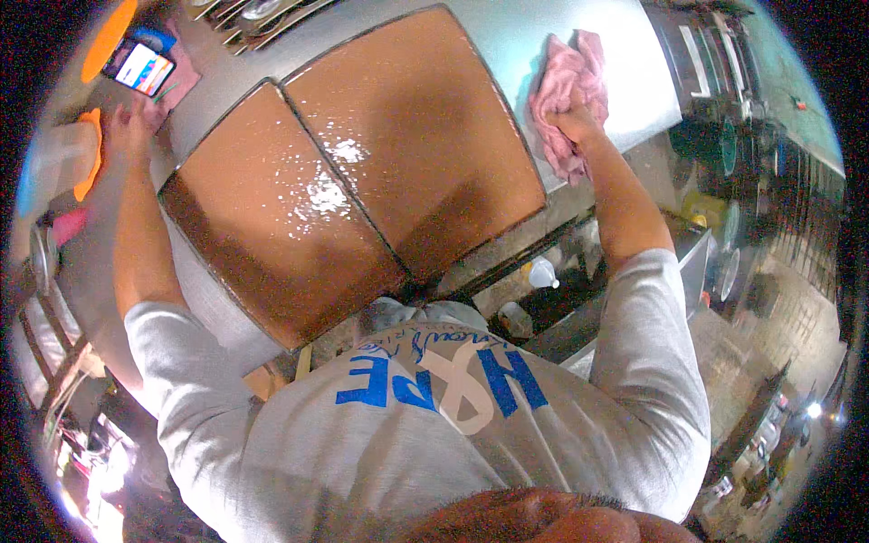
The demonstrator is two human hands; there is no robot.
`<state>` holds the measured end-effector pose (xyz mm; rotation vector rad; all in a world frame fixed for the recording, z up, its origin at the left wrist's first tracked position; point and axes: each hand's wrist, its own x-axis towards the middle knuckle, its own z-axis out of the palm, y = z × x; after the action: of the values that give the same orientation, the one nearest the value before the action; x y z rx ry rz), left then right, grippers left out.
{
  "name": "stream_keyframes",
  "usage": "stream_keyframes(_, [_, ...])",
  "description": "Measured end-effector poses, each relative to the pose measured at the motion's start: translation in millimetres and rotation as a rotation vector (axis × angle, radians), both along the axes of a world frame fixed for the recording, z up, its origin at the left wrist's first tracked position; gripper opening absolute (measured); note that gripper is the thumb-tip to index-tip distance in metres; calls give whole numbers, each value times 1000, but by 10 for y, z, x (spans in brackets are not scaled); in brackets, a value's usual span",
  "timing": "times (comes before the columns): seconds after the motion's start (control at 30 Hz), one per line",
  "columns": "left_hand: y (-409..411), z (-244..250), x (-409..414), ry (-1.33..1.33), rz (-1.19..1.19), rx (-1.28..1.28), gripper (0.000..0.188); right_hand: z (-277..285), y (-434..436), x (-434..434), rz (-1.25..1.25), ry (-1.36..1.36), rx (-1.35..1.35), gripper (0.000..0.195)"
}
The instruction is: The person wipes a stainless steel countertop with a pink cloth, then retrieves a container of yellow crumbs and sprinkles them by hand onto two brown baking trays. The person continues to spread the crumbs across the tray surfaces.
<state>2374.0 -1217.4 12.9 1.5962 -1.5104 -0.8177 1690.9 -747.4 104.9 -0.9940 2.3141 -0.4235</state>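
Note:
My right hand (581,123) is closed around a bunched pink cloth (567,88), pressed against the pale, brightly lit tabletop (631,75). Left of it lie two adjoining rectangular trays with dark rims. A glossy, smooth brown layer fills the larger tray (421,115) and the smaller tray (271,203); what it is made of I cannot tell. My left hand (130,129) reaches to the far left, blurred, just below a phone (144,69) with a lit screen. Another pink cloth (182,71) lies beside the phone. Whether those fingers touch the cloth is unclear.
Metal utensils (261,13) lie at the top edge. An orange-rimmed container (88,156) stands close to my left forearm. Below the table's front edge, a white plastic bottle (542,273) sits on a lower level. A dark rack (713,61) is at the upper right.

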Motion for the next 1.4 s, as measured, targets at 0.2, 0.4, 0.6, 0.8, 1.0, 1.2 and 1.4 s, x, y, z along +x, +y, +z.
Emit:
stream_keyframes(0.2, [738,478,-354,-197,36,-214,40,-204,313,-162,-36,5,-18,103])
stream_keyframes(0.4, [2394,1333,-590,-222,182,-333,39,-100,306,-45,92,340,24,96])
stream_keyframes(0.6, [4212,1689,-1425,-220,223,-323,32,91,600,-118,104,378,22,80])
stream_keyframes(0.8, [5535,1804,-2705,-46,159,-189,26,16,727,-461,351,395,-84,71])
stream_keyframes(1.0, [5838,1683,-3715,189,4,-121,23,-27,769,-779,410,349,-164,66])
stream_keyframes(1.2, [5623,1821,-4641,14,-119,-23,21,-159,643,-1184,426,397,-147,62])
stream_keyframes(1.4, [5274,1600,-5503,240,-336,-37,20,285,981,-2022,277,442,-154,55])
